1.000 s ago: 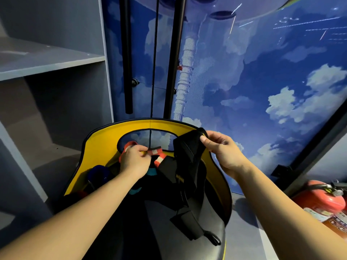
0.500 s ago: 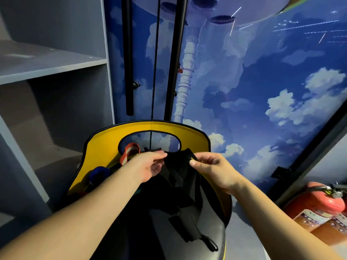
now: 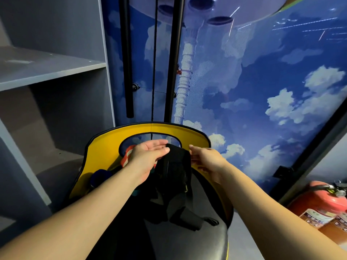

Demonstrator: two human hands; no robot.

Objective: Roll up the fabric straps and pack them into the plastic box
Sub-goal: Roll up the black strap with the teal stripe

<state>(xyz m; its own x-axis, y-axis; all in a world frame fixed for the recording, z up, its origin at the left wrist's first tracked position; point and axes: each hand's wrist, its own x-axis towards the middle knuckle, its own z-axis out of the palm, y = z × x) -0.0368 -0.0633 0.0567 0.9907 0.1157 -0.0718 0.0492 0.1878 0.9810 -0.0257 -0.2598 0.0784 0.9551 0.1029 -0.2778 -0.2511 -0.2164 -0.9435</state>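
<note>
left hand (image 3: 148, 153) at centre frame, palm turned up, fingers straight and spread loosely, fingertips touching the top of the black fabric strap bundle (image 3: 173, 172). right hand (image 3: 205, 159) just at 3 o'clock of that bundle, fingers extended toward its upper edge, thumb side touching the cloth; cannot tell whether pinching or only resting against it. bundle draped down over the black seat (image 3: 187, 239) of a yellow-backed chair (image 3: 105, 147), a loose tail with a loop (image 3: 212, 221) trailing toward 5 o'clock. red-and-white striped strap (image 3: 126, 156) poking out at 9 o'clock of the left hand, partly hidden behind the wrist. dark blue roll (image 3: 99, 176) lying at 8 o'clock on the seat against the backrest. grey shelving (image 3: 47, 70) at 10 o'clock, sky-and-cloud mural wall (image 3: 262, 91) behind, red fire extinguisher (image 3: 319, 201) at 4 o'clock.
</note>
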